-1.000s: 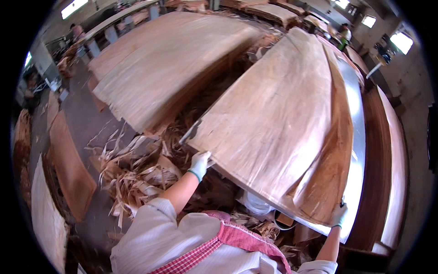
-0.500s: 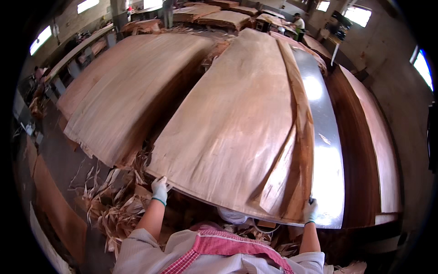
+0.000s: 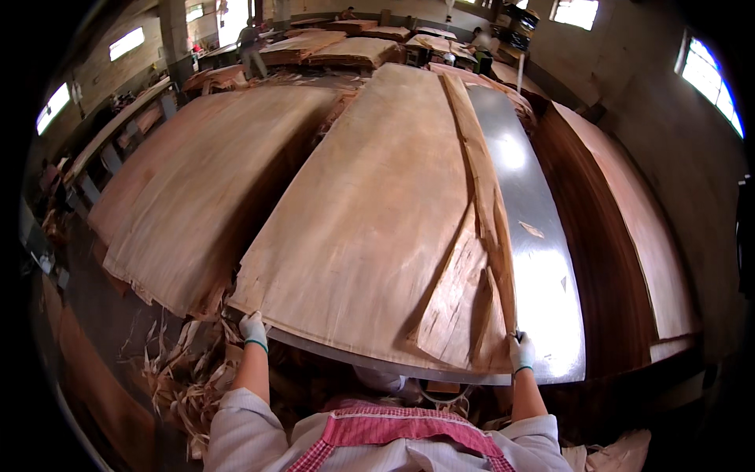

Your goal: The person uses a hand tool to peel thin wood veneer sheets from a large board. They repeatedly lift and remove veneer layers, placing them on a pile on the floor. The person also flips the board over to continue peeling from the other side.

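Both hands (image 3: 253, 326) (image 3: 521, 353): fingers closed on veneer sheet (image 3: 362, 228); folded flap (image 3: 454, 307) atop, stack (image 3: 208, 185) left.

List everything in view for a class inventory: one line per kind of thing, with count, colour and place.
Veneer sheet: 1, tan, centre
Loose strips: several, tan and brown, along its right side
Metal tabletop: 1, silver-grey, beneath it, showing at right
Left stack: 1, tan-pink, left
Right stack: 1, dark brown side, pinkish top, right
Scrap heap: 1, tan, lower left
Far stacks: several, tan and reddish, back
Co-workers: at least two, clothing unclear, back
Windows: several, bright white, walls
Apron: 1, red-pink, lower centre
Left hand: 1, white-gloved, sheet's near left corner
Right hand: 1, white-gloved, near right corner
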The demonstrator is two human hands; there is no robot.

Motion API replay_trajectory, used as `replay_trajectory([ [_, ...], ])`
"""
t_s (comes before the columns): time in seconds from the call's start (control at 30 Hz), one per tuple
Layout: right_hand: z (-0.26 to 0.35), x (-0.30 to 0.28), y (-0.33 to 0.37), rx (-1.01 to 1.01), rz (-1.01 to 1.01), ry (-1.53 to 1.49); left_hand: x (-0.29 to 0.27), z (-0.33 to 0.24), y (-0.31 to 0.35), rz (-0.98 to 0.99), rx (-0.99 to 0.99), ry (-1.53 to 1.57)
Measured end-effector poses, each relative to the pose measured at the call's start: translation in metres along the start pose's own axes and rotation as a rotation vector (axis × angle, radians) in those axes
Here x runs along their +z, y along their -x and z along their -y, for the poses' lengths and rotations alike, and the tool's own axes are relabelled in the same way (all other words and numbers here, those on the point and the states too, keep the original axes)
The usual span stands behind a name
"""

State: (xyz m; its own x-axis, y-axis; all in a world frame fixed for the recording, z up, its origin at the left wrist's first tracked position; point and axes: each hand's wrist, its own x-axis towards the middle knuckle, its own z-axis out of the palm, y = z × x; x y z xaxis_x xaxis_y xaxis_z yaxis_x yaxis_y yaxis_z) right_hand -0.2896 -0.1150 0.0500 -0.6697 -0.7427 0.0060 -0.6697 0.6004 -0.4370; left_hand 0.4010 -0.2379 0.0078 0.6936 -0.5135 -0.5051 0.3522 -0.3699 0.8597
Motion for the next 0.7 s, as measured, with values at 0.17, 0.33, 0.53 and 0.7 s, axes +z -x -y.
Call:
replay_trajectory([
  [0.17, -0.042, -0.027, 0.086, -0.034, 0.122, 0.142, -0.008, 0.029, 0.039, -0.335, 0.802, -0.526],
  [0.33, -0.033, -0.002, 0.123, 0.031, 0.108, 0.329, 0.053, 0.064, 0.143, 0.170, 1.115, -1.100],
  [0.53, -0.039, -0.012, 0.202, -0.130, -0.111, 0.199, 0.071, 0.087, 0.149, 0.184, 1.156, -1.274],
  [0.7, -0.080, -0.024, 0.277, 0.024, 0.064, 0.224, 0.074, 0.085, 0.150, 0.189, 1.125, -1.325],
])
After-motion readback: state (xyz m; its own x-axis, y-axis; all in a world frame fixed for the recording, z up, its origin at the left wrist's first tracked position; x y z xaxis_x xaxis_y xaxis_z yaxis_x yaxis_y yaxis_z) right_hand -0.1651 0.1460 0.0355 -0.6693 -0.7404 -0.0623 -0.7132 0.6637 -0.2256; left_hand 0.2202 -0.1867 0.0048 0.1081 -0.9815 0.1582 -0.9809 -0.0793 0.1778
